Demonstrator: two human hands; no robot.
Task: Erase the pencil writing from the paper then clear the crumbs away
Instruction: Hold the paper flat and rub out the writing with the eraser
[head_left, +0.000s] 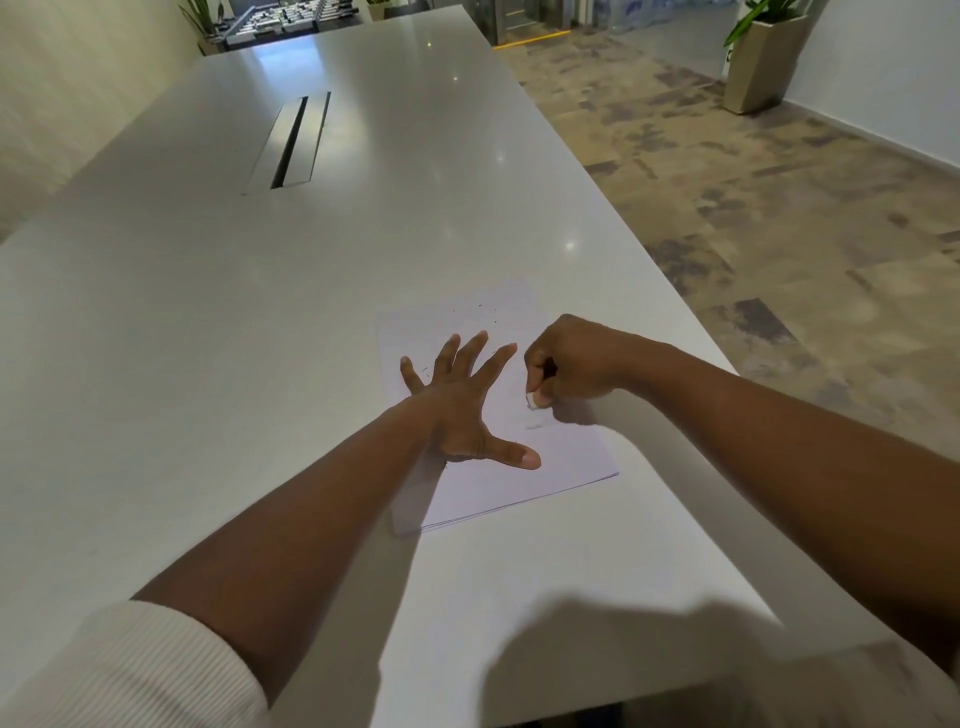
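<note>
While the left hand (460, 410) lies flat on the paper (498, 405) with fingers straight and spread and the thumb stretched out toward the near edge, its grip released and merely pressing the sheet down, the right hand (569, 361) is clenched in a grip around a small white eraser (533, 401), pinching it between thumb and curled fingers so that only the tip shows, touching the paper just right of the left hand's fingers. This paper, which looks like the top of a thin stack, sits on the white surface (260, 312) close to its right edge. A faint grey smudge of pencil writing (534, 426) shows just below the eraser tip, and small dark crumbs (478, 306) lie scattered over the far part of the sheet. A cream ribbed sleeve (130, 670) is pushed up the left forearm. Farther along the surface is a long slot with a metal cover (288, 143).
</note>
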